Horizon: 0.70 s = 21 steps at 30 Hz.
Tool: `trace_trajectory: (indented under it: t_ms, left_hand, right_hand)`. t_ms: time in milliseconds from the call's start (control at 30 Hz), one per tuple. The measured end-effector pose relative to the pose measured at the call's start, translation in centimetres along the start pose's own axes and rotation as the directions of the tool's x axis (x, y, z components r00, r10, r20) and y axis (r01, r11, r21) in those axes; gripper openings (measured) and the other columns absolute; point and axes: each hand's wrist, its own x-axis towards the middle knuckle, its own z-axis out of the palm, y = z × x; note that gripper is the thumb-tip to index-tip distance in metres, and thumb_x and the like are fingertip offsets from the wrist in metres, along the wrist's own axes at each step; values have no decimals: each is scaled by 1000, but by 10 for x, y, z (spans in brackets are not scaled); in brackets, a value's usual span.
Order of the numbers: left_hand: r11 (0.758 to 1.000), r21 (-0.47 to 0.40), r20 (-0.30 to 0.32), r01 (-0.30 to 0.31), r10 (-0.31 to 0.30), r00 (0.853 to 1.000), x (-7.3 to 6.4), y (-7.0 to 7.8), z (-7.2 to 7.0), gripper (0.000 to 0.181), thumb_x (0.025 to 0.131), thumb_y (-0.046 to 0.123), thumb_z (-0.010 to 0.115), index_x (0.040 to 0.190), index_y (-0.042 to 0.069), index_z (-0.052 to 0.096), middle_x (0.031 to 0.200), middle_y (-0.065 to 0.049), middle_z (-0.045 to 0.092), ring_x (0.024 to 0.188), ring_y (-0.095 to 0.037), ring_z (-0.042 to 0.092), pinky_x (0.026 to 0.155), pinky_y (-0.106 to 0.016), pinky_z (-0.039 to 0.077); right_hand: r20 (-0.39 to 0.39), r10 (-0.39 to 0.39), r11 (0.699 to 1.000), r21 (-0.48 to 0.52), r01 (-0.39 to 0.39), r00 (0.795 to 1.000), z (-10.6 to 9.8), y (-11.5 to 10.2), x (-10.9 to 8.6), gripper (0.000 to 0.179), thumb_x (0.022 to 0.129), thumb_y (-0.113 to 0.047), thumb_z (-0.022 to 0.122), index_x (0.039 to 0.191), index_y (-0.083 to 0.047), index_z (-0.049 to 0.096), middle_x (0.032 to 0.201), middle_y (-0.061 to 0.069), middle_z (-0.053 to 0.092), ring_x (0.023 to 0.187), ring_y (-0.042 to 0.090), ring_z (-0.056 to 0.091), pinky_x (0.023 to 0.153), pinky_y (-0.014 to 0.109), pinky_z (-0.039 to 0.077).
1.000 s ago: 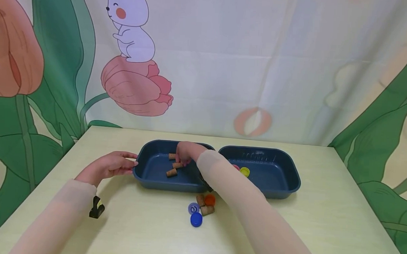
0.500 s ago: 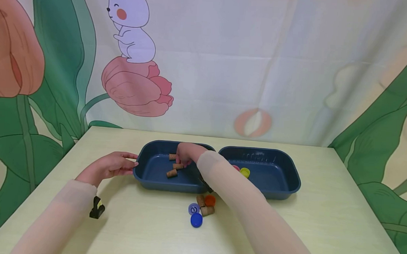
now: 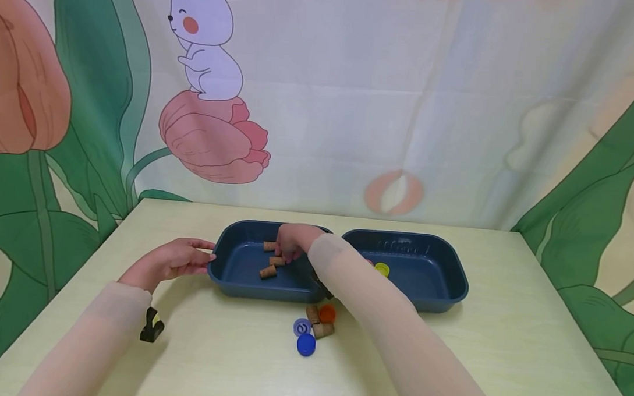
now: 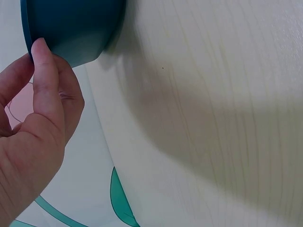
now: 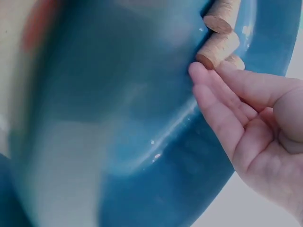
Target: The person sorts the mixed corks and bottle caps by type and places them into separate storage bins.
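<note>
At the left end of the left blue tray (image 3: 274, 290), my left hand (image 3: 176, 256) rests with extended fingers against the rim. The left wrist view shows its thumb (image 4: 43, 71) on the tray's outer wall. My right hand (image 3: 294, 242) reaches down inside this tray. Its thumb and fingertips (image 5: 201, 73) pinch the end of a cork (image 5: 218, 48). Beside it lies another cork (image 5: 222, 19), and a third cork (image 5: 236, 61) shows partly behind the thumb. All three corks lie on the tray floor.
A second blue tray (image 3: 428, 305), partly behind my right sleeve, holds a yellow cap (image 3: 381, 269) and a mostly hidden pink one. In front lie two corks (image 3: 323, 330), an orange cap (image 3: 327, 314), a purple cap (image 3: 302, 327) and a blue cap (image 3: 306, 344). A printed curtain hangs behind.
Both hands hold their places over the last second. The whole head view has shifted down very slightly; corks and caps lie as before.
</note>
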Motion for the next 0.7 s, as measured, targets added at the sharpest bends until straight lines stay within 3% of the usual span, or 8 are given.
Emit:
trace_trajectory:
  t_ms: [167, 333, 700]
  left_hand:
    - [1000, -2, -1, 1, -1, 1000, 0, 0, 0, 60, 105, 9, 55, 155, -10, 27, 90, 4, 69, 76, -5, 70, 76, -17, 61]
    - [1000, -6, 2, 1, -1, 1000, -2, 0, 0, 61, 105, 9, 55, 155, -10, 26, 90, 4, 69, 76, -4, 70, 76, -17, 61]
    - [1000, -3, -3, 4, -4, 1000, 0, 0, 1, 59, 105, 10, 54, 155, -10, 27, 91, 4, 70, 78, -5, 70, 78, -18, 61]
  right_hand:
    - [72, -53, 998, 30, 51, 996, -7, 1, -12, 42, 103, 4, 52, 144, -2, 57, 138, 17, 64, 129, 26, 62, 99, 28, 58]
    - [121, -53, 998, 36, 49, 991, -12, 2, -19, 44, 105, 1, 49, 148, -4, 53, 145, 16, 60, 134, 26, 60, 101, 28, 57]
    - [96, -77, 996, 46, 73, 992, -28, 8, -27, 41, 107, -7, 50, 147, -5, 55, 145, 16, 62, 131, 26, 63, 103, 30, 57]
